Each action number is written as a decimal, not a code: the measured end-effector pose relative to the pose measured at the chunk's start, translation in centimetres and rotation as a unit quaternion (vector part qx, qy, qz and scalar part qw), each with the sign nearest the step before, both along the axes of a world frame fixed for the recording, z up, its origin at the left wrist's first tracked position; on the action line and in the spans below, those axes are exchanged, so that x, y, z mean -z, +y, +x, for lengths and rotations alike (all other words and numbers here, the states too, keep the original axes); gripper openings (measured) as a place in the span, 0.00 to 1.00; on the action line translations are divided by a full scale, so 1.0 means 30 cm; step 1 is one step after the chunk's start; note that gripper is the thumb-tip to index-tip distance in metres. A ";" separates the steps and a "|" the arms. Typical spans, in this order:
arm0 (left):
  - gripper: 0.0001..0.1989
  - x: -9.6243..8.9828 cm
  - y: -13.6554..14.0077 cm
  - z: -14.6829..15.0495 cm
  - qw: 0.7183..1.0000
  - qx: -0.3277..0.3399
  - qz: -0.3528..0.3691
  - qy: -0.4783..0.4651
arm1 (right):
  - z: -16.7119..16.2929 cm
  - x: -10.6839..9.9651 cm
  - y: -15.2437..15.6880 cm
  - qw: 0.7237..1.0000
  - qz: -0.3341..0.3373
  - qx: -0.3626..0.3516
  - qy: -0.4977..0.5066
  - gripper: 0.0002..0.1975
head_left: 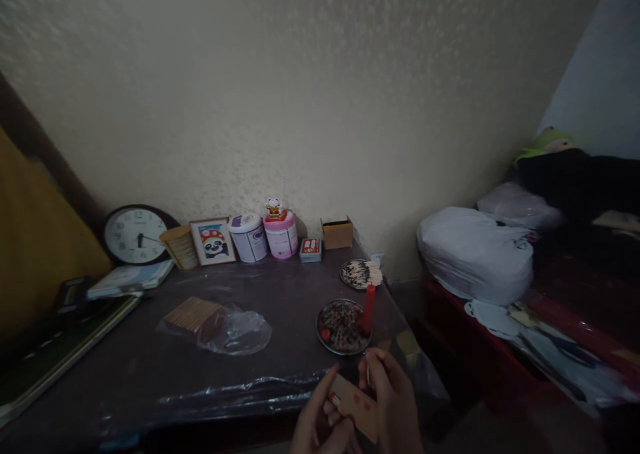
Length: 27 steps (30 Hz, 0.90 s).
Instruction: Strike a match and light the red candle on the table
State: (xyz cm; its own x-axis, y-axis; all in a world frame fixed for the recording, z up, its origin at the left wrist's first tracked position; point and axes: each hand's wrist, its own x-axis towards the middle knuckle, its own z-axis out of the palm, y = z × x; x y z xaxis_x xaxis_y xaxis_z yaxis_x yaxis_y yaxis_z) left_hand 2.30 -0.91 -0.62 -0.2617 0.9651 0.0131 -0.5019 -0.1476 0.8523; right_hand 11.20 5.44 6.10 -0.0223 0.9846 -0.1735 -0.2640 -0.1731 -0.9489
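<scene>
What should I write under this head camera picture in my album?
Left hand holding a matchbox, right hand holding a match, near a red candle.

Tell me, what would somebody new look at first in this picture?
Probably the bright red candle, at the right side of the round plate just beyond the hands. Nearest the viewer, the left hand holds a small tan box with red-tipped matches showing, and the right hand pinches what looks like a match. Next, maybe the big white bag on the right or the round clock at the left.
</scene>
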 end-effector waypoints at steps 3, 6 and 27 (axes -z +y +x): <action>0.28 -0.006 0.002 0.025 0.999 0.000 -0.009 -0.050 | -0.008 0.006 -0.005 1.000 0.007 0.005 -0.020 0.11; 0.28 -0.016 0.004 0.051 0.995 -0.017 -0.014 -0.100 | -0.017 -0.006 -0.014 0.998 0.021 0.011 -0.060 0.11; 0.21 -0.044 0.026 -0.124 0.987 -0.040 -0.111 -0.110 | -0.024 0.017 -0.030 0.972 0.150 -0.145 -0.105 0.13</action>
